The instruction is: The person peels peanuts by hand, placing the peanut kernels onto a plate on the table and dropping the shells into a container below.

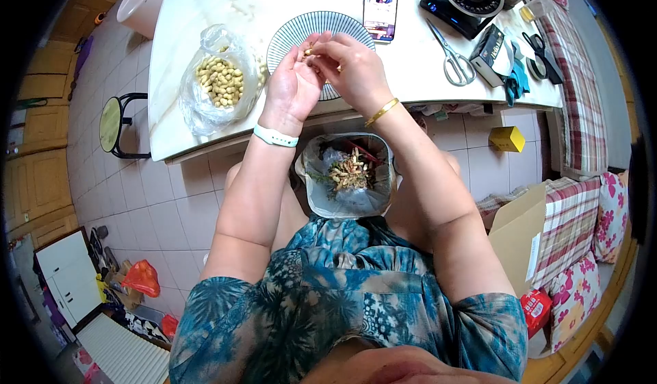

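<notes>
Most of the upper view is filled by a pale marble desk (209,4), at whose near edge the person is seated. Between the knees, below that edge, a lined bin (356,204) is placed, and pale shells (349,173) are seen heaped in it. On the person's left, a clear plastic bag (197,113) is set open on the desk, its mouth filled with unshelled peanuts (220,81). To the right of the bag, a striped plate (328,21) is laid flat, partly covered from sight by both hands. The left hand (293,88) is held palm up above the plate's near left part, loosely cupped, with thumb and fingers apart. The right hand (356,64) is held over it from the other side, palm down, its fingertips drawn together on a small tan piece (308,50) (nut or shell, too small to be told). Everything turns on this meeting place: the piece is held at the left end of the right hand, directly over the cupped left hand, with the plate beneath both. Its long axis cannot be made out. The left hand is the nearer of the two to the peanuts, which are found farther left, apart from the fingers.
</notes>
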A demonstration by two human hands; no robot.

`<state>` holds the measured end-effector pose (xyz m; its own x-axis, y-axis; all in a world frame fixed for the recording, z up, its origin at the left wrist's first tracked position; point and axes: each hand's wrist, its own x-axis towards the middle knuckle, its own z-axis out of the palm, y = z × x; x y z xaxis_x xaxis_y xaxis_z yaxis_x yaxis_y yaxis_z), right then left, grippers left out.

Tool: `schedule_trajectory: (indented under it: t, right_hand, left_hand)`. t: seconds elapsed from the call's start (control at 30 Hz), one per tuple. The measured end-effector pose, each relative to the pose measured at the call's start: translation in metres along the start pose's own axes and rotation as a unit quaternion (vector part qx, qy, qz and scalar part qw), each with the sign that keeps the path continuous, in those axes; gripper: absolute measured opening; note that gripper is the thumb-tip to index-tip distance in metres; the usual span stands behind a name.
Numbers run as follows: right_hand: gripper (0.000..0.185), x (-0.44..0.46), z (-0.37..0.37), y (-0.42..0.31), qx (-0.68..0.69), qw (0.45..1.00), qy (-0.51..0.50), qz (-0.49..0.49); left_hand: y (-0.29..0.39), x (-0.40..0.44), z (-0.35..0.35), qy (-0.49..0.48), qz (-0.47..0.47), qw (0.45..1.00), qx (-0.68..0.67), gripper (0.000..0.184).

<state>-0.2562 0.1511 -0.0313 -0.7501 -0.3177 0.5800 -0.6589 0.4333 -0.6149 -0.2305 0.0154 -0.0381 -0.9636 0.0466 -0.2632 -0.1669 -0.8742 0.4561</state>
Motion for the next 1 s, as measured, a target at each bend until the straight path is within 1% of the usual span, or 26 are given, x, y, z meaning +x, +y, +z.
schedule_trajectory:
  t: [0.03,0.07,0.13,0.23,0.3,0.4,0.47,0.53,0.6,0.67,0.73,0.8,0.93,1.0]
  right_hand:
    - [0.007,0.001,0.003,0.000,-0.014,0.999,0.018,-0.041]
    - [0.006,0.000,0.006,0.001,-0.048,0.998,0.007,-0.044]
    - [0.006,0.001,0.009,-0.002,-0.060,0.997,0.009,-0.039]
    - [0.006,0.003,0.010,-0.006,-0.085,0.996,0.011,-0.034]
    - [0.009,0.004,0.008,-0.007,-0.095,0.995,-0.036,-0.007]
    - [0.009,0.004,0.008,-0.005,-0.121,0.991,-0.065,0.002]
    - [0.009,0.004,0.007,-0.006,-0.118,0.991,-0.067,-0.001]
    - [0.010,0.005,0.006,-0.008,-0.117,0.991,-0.068,-0.002]
    - [0.009,0.005,0.005,-0.011,-0.083,0.996,-0.026,-0.024]
    - [0.008,0.006,0.001,-0.015,-0.080,0.996,-0.029,-0.027]
    - [0.007,0.005,0.002,-0.015,-0.078,0.996,-0.032,-0.030]
    - [0.009,0.004,0.006,-0.010,-0.080,0.994,-0.029,-0.069]
    - [0.013,0.002,0.001,-0.012,-0.064,0.995,-0.027,-0.069]
    - [0.017,0.002,0.000,-0.014,-0.070,0.995,-0.035,-0.066]
  left_hand:
    - [0.000,0.001,-0.002,-0.001,-0.001,1.000,0.000,0.043]
    - [-0.001,0.002,-0.005,0.000,-0.003,1.000,0.006,0.043]
    - [-0.001,-0.002,0.001,0.007,-0.001,1.000,0.011,0.042]
    - [-0.001,0.003,-0.012,0.013,-0.007,1.000,-0.001,0.039]
    - [-0.002,0.004,-0.018,0.017,-0.017,1.000,-0.006,0.039]
    - [-0.004,0.002,-0.017,0.023,-0.025,0.999,-0.015,0.037]
    - [-0.004,-0.001,-0.013,0.023,-0.024,0.999,-0.019,0.035]
    - [-0.002,-0.001,-0.011,0.030,-0.021,0.999,0.007,0.034]
    - [-0.001,-0.001,-0.012,0.027,-0.026,0.999,-0.003,0.033]
    - [-0.001,0.000,-0.015,0.025,-0.030,0.999,-0.013,0.032]
    - [-0.002,0.003,-0.018,0.046,-0.021,0.999,0.004,0.031]
    - [-0.005,0.001,-0.016,0.048,-0.016,0.999,0.004,0.030]
    - [-0.004,0.000,-0.007,0.066,-0.005,0.998,0.021,0.029]
    - [-0.003,0.000,-0.011,0.054,-0.006,0.998,0.022,0.029]
